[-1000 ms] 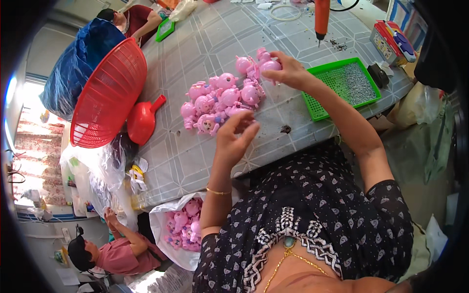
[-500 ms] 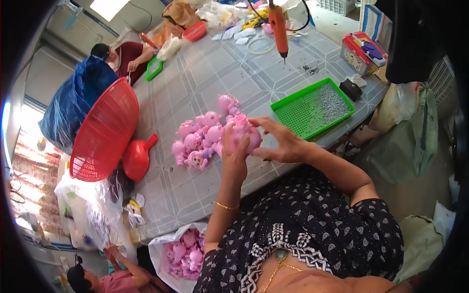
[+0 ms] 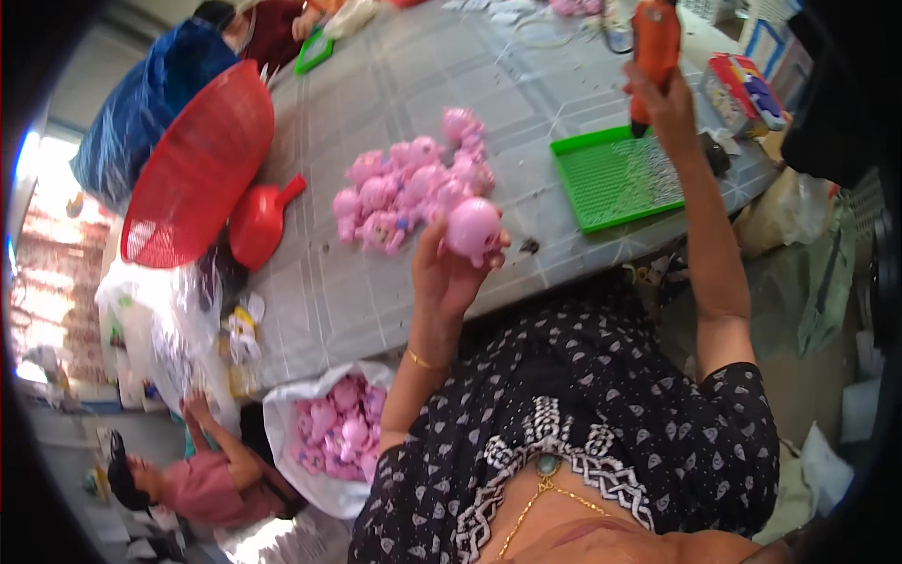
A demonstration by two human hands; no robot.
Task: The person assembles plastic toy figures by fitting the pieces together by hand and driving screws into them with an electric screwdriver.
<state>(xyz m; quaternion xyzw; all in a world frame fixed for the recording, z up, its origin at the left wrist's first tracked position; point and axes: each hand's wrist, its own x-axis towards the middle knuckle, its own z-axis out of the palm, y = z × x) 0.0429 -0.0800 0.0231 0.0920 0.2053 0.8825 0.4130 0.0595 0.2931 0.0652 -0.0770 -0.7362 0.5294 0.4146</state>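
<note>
In my left hand point(image 3: 440, 268) is a pink toy figure point(image 3: 473, 228), its round smooth side turned up and my fingers wrapped round it. My right hand point(image 3: 665, 105) is raised over the green tray point(image 3: 583, 202), closed round an orange electric screwdriver point(image 3: 655, 47) whose tip points down at the tray. Small silvery screws point(image 3: 648, 169) lie across the right part of that tray. Left of my left hand, a heap of pink toy figures point(image 3: 399, 183) sits on the table, close behind the held one.
A red basket point(image 3: 202, 169) and a red scoop point(image 3: 258, 226) stand at the table's left edge. A white sack point(image 3: 282, 414) of pink figures is below. At right is a box with a red lid point(image 3: 738, 85). Two other people work nearby, one in a pink shirt point(image 3: 211, 484).
My right hand has left the toy and moved up and right onto the screwdriver, which now hangs lower over the tray. My left hand has turned the toy over. The whole view has shifted.
</note>
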